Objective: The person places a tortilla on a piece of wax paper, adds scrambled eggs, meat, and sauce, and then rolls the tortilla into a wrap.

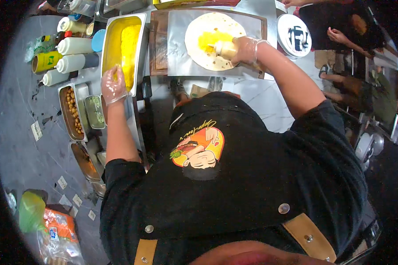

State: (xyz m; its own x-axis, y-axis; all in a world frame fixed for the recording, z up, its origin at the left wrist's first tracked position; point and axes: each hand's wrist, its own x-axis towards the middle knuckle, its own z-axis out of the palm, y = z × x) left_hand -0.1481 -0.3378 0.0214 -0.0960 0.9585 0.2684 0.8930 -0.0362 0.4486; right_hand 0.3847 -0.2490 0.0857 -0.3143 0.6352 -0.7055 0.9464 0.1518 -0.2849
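My right hand (248, 51), in a clear plastic glove, grips a squeeze bottle (226, 49) of pale sauce. The bottle lies tilted over a flat tortilla (194, 34), its nozzle pointing at a patch of yellow rice-like filling (205, 39) in the middle. Under the tortilla is a sheet of foil or paper (177, 63) on a wooden board (159, 49). My left hand (114, 86), also gloved, is at the near end of a deep steel pan (114, 36) partly filled with yellow rice-like food (129, 49). Its fingers are curled; whether they hold any food cannot be made out.
Left of the pan lie several squeeze bottles (74, 45) and a yellow can (46, 62). Steel trays with brown round pieces (71, 106) and green slices (94, 111) sit nearer me. A white lidded tub (293, 34) stands right of the board; another person's hand (338, 34) shows beyond.
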